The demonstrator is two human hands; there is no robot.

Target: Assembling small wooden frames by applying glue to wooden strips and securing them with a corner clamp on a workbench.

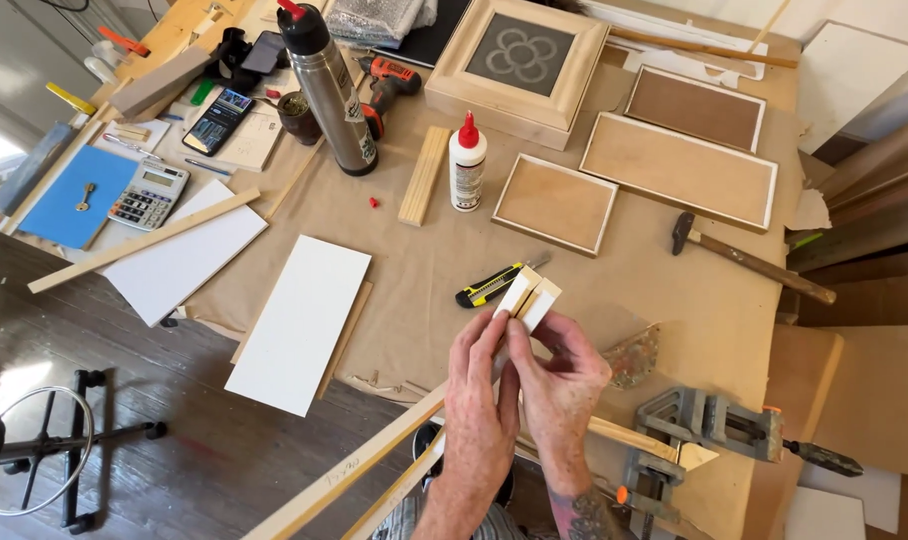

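White-faced wood strips in both hands, ends pointing up-right.

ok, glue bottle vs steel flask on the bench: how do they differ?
The glue bottle is white plastic with a red pointed cap; the steel flask is bare metal with a black top. The glue bottle is shorter and slimmer, the steel flask taller and wider. Both stand upright on the brown paper, untouched.
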